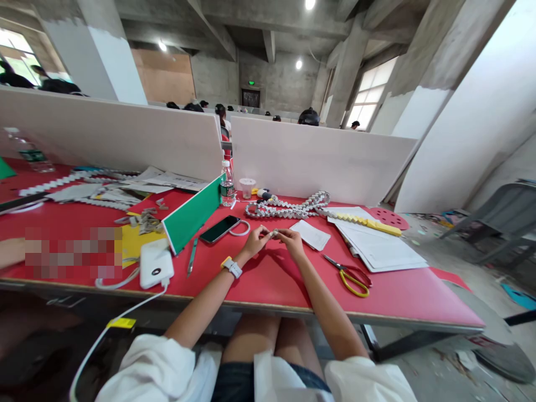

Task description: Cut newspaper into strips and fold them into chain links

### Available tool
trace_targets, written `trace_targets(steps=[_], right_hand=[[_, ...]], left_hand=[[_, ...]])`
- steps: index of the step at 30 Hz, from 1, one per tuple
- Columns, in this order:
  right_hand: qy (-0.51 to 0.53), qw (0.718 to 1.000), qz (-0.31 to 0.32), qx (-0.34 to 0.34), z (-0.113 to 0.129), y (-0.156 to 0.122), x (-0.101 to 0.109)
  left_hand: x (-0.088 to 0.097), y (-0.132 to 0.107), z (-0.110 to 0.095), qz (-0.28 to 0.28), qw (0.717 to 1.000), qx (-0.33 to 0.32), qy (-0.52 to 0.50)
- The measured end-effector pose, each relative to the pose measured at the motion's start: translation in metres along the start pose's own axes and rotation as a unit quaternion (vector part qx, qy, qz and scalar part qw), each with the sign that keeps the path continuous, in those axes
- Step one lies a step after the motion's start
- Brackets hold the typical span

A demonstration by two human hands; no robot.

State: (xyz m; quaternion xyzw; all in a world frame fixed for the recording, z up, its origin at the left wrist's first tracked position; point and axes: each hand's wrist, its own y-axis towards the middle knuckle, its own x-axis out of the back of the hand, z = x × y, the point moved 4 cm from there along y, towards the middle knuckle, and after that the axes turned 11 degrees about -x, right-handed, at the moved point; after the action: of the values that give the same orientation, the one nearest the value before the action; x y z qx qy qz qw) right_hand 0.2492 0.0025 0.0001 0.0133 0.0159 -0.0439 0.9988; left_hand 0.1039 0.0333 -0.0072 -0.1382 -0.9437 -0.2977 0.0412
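Whitish small piece (274, 234), details unclear, pinched between left grip (258, 240) and right grip (290, 240).

Red-topped desk (268, 287). Phone (220, 229), screen dark, lies to the right of a green board (195, 213) standing on edge. White power bank (156, 259), cable (144, 302) attached, lies at the board's near end. Capped clear bottle (227, 187) upright by the board's far end; clear cup (247, 190) near it. White partition (318, 159) behind the cup. Grey chair (506, 209), right of desk.

From the right hand (293, 241) on the table (259, 285), a phone (220, 229) lies at nine o'clock, a bottle (227, 188) at ten, seemingly a chain (293, 210) at twelve, papers (385, 251) at three, scissors (342, 269) at four.
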Motion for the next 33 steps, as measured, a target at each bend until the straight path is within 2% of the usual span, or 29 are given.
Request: trace_targets(steps=[5,17,21,27,33], right_hand=[[0.003,1.000,-0.005,-0.003,0.001,0.000,0.001],[0.009,1.000,-0.024,0.009,-0.003,0.003,-0.002],[0.030,0.999,-0.039,0.008,-0.005,0.006,0.003],[0.097,0.994,-0.051,0.002,-0.008,0.010,0.012],[0.120,0.991,-0.056,0.002,-0.010,0.014,0.013]], left_hand=[[0.000,-0.001,0.000,-0.011,1.000,0.014,0.004],[-0.004,-0.002,-0.003,0.035,0.999,-0.001,0.016],[-0.003,-0.001,0.001,0.029,0.999,-0.005,0.024],[-0.006,-0.003,0.001,0.069,0.997,0.027,-0.018],[-0.009,-0.004,0.002,0.075,0.995,0.037,-0.048]])
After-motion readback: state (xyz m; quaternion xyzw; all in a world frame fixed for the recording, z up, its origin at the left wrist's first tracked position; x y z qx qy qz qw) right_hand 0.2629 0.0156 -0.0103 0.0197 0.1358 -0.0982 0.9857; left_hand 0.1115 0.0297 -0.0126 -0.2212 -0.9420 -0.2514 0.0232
